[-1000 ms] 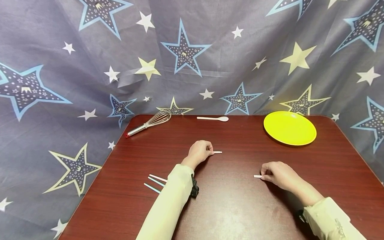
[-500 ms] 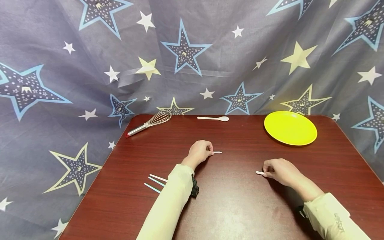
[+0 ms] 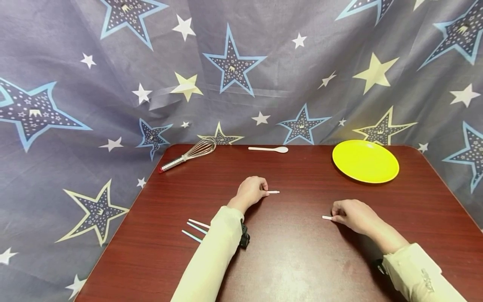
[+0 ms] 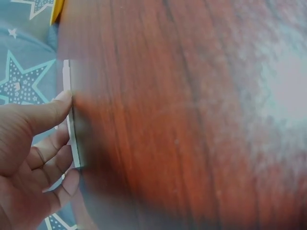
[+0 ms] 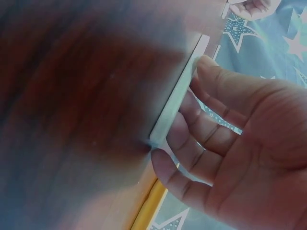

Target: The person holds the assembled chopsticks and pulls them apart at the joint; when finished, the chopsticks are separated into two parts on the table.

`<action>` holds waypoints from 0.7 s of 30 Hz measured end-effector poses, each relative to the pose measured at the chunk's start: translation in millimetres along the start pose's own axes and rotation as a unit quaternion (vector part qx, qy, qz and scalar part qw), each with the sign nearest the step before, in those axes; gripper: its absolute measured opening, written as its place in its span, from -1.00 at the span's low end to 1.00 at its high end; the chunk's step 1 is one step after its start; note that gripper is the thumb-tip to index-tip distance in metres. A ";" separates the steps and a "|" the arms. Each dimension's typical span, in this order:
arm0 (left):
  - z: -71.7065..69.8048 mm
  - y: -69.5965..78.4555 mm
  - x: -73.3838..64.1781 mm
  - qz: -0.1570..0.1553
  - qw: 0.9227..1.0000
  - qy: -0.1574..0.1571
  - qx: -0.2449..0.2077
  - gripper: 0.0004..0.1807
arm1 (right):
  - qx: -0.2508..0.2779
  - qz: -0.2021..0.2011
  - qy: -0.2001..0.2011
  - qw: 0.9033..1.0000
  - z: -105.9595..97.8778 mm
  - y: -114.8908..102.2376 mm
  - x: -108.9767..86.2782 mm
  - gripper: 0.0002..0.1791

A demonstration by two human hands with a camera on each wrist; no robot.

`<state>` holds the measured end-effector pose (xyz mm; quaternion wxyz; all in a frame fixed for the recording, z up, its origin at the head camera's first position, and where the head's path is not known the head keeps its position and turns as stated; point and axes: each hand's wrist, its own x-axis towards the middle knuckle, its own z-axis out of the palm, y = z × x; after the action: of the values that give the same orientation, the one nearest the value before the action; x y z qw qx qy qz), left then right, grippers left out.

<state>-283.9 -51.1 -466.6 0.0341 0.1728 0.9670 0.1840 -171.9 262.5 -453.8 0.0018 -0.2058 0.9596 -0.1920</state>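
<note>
My left hand (image 3: 250, 192) pinches a thin pale stick (image 3: 273, 192) near mid-table, thumb on one side and fingertips on the other. Its free end, stepped down to a narrower tip, points right; the left wrist view shows the stick (image 4: 66, 76) running along the fingertips. Farther right and nearer the person, my right hand (image 3: 352, 214) pinches a second short white stick (image 3: 326, 217), its free end pointing left. In the right wrist view this stick (image 5: 173, 103) looks straight and flat-sided, with a bluish lower end. A gap of bare tabletop lies between the two sticks.
Under the left forearm lie a pinkish-white stick (image 3: 198, 223) and two light blue sticks (image 3: 191, 236), partly hidden by the sleeve. Along the back of the brown table (image 3: 294, 260) are a whisk (image 3: 188, 155), a white spoon (image 3: 268, 149) and a yellow plate (image 3: 364, 161).
My right hand with its stick has shifted slightly right and away from the person, then stays nearly still. My left hand keeps its place and hold.
</note>
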 end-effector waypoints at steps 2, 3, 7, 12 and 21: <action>-1.3 -0.4 -1.1 0.000 1.000 0.000 -0.003 -0.81 | -0.003 0.002 0.003 1.000 0.6 -0.6 -0.4 -0.78; -2.6 -0.7 -1.8 0.000 1.000 -0.001 -0.006 -0.82 | -0.004 0.004 0.004 1.000 0.7 -1.4 -0.5 -0.79; -8.1 -3.3 -6.3 0.006 1.000 -0.004 -0.025 -0.83 | -0.011 0.003 0.016 1.000 -0.2 -6.5 -0.7 -0.79; -17.3 -8.1 -15.2 0.024 0.998 -0.007 -0.056 -0.84 | -0.016 -0.022 0.054 0.998 -0.3 -13.3 1.4 -0.79; -28.3 -21.9 -37.9 0.077 0.991 -0.008 -0.108 -0.85 | -0.005 -0.065 0.088 0.994 4.2 -30.2 5.9 -0.82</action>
<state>-259.0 -93.0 -448.3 0.0463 0.2439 0.9248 0.2882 -165.1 233.2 -446.1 -0.0958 -0.2498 0.9417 -0.2041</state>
